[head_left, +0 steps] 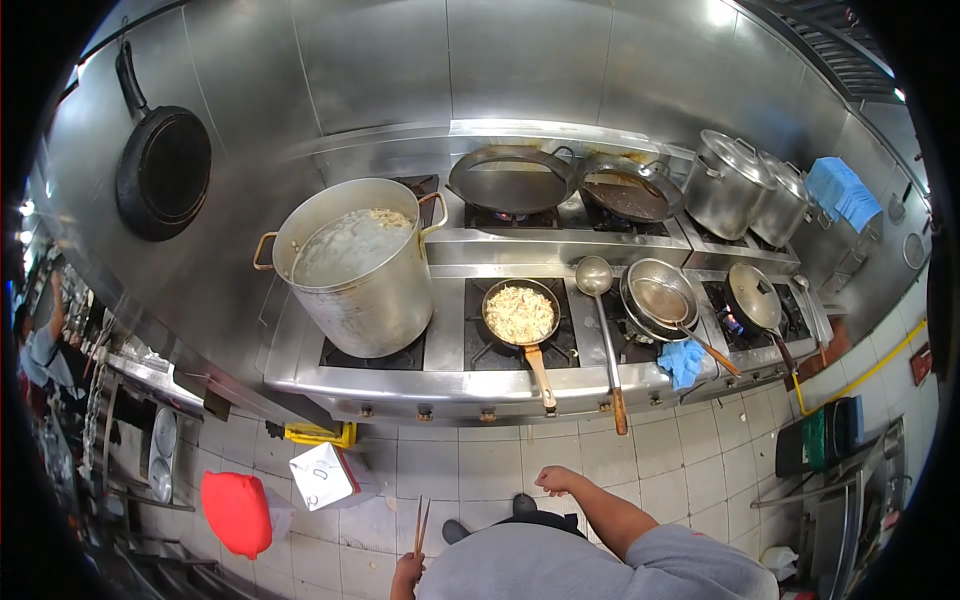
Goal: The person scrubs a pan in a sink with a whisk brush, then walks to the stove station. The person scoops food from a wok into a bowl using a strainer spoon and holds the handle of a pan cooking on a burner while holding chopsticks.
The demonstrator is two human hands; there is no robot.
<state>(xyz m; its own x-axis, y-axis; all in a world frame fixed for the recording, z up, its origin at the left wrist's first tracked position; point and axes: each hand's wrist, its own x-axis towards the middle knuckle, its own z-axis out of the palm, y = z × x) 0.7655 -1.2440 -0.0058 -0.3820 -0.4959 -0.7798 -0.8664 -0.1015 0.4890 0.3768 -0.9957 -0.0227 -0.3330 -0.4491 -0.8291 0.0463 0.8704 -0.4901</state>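
My left hand [408, 568], low in the view, is closed around a pair of wooden tongs or chopsticks [422, 525] that point up toward the stove. My right hand [556, 480] is held in front of my body with its fingers curled, and nothing shows in it. Ahead of it, a frying pan of pale chopped food [520, 314] sits on a front burner, its wooden handle [540, 376] toward me. Neither hand touches the pan. A long-handled ladle [603, 335] lies to the pan's right.
A large pot of cloudy liquid [350, 300] stands at the left. Behind are two wide pans [512, 180] and lidded pots [728, 185]. A strainer [660, 292], blue cloth [681, 362] and lidded pan [754, 297] are at the right. A red-topped container [236, 513] stands on the floor.
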